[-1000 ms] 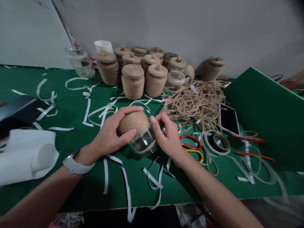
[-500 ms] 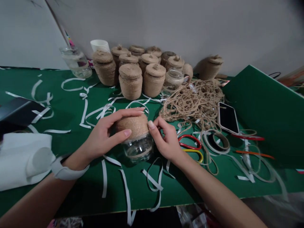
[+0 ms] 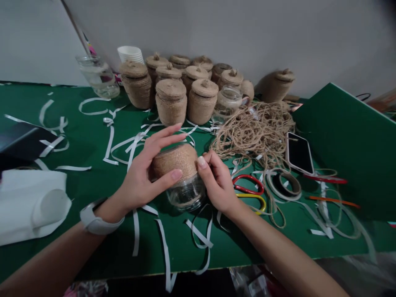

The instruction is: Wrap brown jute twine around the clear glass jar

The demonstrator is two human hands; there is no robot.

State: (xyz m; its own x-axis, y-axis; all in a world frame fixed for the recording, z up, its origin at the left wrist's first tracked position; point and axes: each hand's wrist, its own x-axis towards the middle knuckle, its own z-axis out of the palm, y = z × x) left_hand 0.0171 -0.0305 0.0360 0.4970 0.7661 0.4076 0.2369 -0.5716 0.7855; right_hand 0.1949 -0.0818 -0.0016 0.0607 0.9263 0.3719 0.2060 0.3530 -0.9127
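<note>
Jar (image 3: pixel 176 163), half twine-wrapped, clasped by left hand (image 3: pixel 144 179) fingers; right hand (image 3: pixel 219 183) fingers curled, grasp hidden.

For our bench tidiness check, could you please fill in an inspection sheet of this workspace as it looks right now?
Surface: green table, much of it covered.
Job's things: glass jar half wrapped in jute twine, tilted, clear part towards the camera; loose jute twine heap to its right.
Clutter: white paper strips scattered; black phone; white roll at left; twine-covered lidded jars and a bare glass jar at the back.
Grips: left hand clasps the jar's wrapped part; right hand is curled against its right side, thumb on the twine; its grip is hidden.
Cables: nothing seen.
Surroundings: grey wall; green board leaning at right.
</note>
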